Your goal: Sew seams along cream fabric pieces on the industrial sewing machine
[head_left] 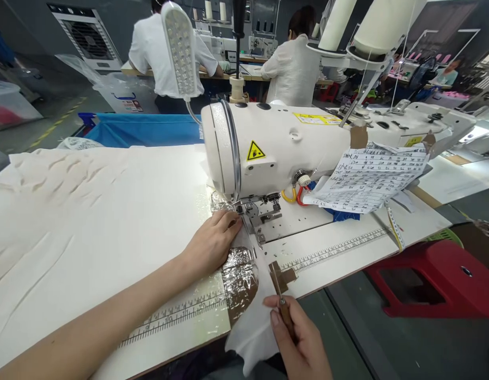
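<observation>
My left hand [216, 240] is at the needle area of a white sewing machine [268, 148], its fingers bent and pinched together on white fabric [256, 322]. The fingertips are partly hidden by the machine head. That fabric runs from the presser foot over the front table edge and hangs down. My right hand [295, 338] is closed around the wooden handle of an awl [284, 311], whose thin metal shaft points up and away, toward the machine. The fabric lies just left of the right hand; whether that hand also touches it I cannot tell.
Several white cut pieces [62, 174] lie on the table's left. A printed ruler [339, 248] runs along the front edge. Scissors [295, 194], handwritten sheets [374, 177] and a tape measure [395, 229] lie right. A red stool [434, 279] stands right; two people sit beyond.
</observation>
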A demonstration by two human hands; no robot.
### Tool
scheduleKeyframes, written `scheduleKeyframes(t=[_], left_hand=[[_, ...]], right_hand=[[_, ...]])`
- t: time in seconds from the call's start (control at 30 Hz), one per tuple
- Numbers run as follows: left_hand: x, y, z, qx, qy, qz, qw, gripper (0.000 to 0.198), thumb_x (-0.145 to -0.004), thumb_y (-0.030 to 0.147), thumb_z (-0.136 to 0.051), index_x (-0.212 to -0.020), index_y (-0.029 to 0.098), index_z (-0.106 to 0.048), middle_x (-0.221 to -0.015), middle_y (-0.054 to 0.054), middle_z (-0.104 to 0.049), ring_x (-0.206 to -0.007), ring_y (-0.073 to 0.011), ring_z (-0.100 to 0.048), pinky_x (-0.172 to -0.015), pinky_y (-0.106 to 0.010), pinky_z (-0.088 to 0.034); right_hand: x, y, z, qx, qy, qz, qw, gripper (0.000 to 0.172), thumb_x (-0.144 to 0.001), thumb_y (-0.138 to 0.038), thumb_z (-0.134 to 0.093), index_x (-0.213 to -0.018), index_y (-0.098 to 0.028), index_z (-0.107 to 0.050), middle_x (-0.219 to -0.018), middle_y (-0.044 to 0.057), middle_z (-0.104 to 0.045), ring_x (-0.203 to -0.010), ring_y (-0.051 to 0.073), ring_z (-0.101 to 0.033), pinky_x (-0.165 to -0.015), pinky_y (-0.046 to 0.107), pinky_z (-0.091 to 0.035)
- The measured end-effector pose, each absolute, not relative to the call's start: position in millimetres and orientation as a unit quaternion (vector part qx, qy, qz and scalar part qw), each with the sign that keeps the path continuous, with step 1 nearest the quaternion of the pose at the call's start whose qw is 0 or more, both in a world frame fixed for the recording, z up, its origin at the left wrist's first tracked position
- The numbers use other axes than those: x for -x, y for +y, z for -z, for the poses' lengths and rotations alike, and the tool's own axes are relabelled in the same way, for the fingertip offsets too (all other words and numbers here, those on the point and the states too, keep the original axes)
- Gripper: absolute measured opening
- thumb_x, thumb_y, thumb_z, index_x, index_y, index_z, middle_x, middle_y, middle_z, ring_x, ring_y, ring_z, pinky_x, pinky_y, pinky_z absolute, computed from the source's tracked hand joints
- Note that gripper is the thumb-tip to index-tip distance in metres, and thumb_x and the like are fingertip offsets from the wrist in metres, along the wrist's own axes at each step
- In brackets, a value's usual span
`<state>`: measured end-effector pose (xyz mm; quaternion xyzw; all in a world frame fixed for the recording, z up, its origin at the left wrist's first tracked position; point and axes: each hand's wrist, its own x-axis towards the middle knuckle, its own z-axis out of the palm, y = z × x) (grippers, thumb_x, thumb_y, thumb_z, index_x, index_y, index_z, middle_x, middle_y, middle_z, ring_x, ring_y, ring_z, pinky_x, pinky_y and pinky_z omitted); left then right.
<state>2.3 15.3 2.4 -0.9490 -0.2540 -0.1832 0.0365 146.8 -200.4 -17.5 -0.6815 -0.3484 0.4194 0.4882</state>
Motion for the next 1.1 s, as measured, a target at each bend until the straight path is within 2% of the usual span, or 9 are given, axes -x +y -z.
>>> scheduleKeyframes(t=[0.07,0.27,0.4,0.5,0.6,0.7,0.87,1.1], left_hand=[[-2.9,17.9,-4.3,0.947,-0.256,0.191,0.031,0.037,-0.095,0.006,-0.038,-0.120,0.004,-0.065,-0.118,-0.018,-0.062,-0.107,-0.0307,-0.056,-0.089,-0.047,-0.060],[2.3,24.5,-3.0,0.945,-0.200,0.255,-0.029,0.035,-0.092,0.000,-0.038,-0.114,0.001,-0.065,-0.107,-0.017,-0.063,-0.099,-0.0261,-0.057,-0.085,-0.041,-0.061],[2.7,25.6,-2.1,0.948,-0.189,0.256,-0.020,0.035,-0.093,0.000,-0.037,-0.113,0.006,-0.066,-0.111,-0.016,-0.063,-0.103,-0.0263,-0.057,-0.088,-0.043,-0.059],[1.7,25.1,-2.2,0.946,-0.222,0.237,0.012,0.036,-0.093,0.003,-0.038,-0.119,0.004,-0.063,-0.114,-0.018,-0.062,-0.104,-0.0294,-0.056,-0.086,-0.047,-0.059],[2.1,24.6,-2.2,0.941,-0.246,0.232,0.025,0.037,-0.093,0.004,-0.039,-0.123,0.004,-0.061,-0.110,-0.018,-0.062,-0.099,-0.0300,-0.055,-0.080,-0.047,-0.060],[3.6,24.6,-1.9,0.941,-0.224,0.255,0.001,0.035,-0.093,0.002,-0.040,-0.121,0.006,-0.061,-0.105,-0.016,-0.062,-0.096,-0.0268,-0.055,-0.079,-0.044,-0.059],[4.4,25.2,-1.5,0.947,-0.180,0.266,-0.014,0.029,-0.094,0.002,-0.041,-0.114,0.005,-0.062,-0.107,-0.015,-0.063,-0.098,-0.0243,-0.057,-0.083,-0.040,-0.058],[4.2,24.2,-2.0,0.943,-0.231,0.234,0.044,0.036,-0.093,0.006,-0.039,-0.123,0.003,-0.059,-0.113,-0.019,-0.062,-0.103,-0.0304,-0.056,-0.080,-0.046,-0.059]], right_hand=[[-149.1,-196.0,16.5,0.684,-0.380,-0.403,0.475,0.050,-0.096,-0.066,-0.051,-0.108,-0.021,-0.070,-0.065,-0.003,-0.042,-0.058,0.016,-0.040,-0.052,0.023,-0.036],[-154.2,-186.9,10.9,0.664,-0.443,-0.387,0.461,0.038,-0.103,-0.053,-0.047,-0.112,-0.023,-0.067,-0.062,-0.005,-0.041,-0.053,0.015,-0.038,-0.052,0.023,-0.036],[-155.7,-181.3,6.7,0.664,-0.462,-0.367,0.459,0.034,-0.103,-0.050,-0.048,-0.113,-0.023,-0.066,-0.069,-0.002,-0.056,-0.057,0.016,-0.049,-0.057,0.023,-0.043],[-156.6,-174.2,2.8,0.652,-0.484,-0.359,0.461,0.031,-0.104,-0.045,-0.047,-0.114,-0.023,-0.066,-0.082,0.000,-0.065,-0.065,0.017,-0.058,-0.063,0.022,-0.048],[-159.6,-165.9,-1.6,0.642,-0.510,-0.350,0.453,0.027,-0.104,-0.040,-0.046,-0.117,-0.024,-0.064,-0.083,0.000,-0.063,-0.075,0.018,-0.064,-0.070,0.022,-0.050],[-163.7,-158.4,-4.4,0.641,-0.533,-0.338,0.437,0.026,-0.105,-0.037,-0.043,-0.117,-0.024,-0.063,-0.078,-0.001,-0.060,-0.084,0.020,-0.066,-0.075,0.023,-0.051],[-166.1,-147.7,-6.4,0.638,-0.564,-0.323,0.413,0.026,-0.105,-0.033,-0.040,-0.117,-0.023,-0.061,-0.084,0.000,-0.064,-0.068,0.017,-0.064,-0.059,0.022,-0.048],[-163.5,-127.0,-13.3,0.629,-0.607,-0.260,0.411,0.024,-0.101,-0.024,-0.038,-0.109,-0.019,-0.060,-0.080,0.001,-0.064,-0.068,0.019,-0.063,-0.060,0.025,-0.044]])
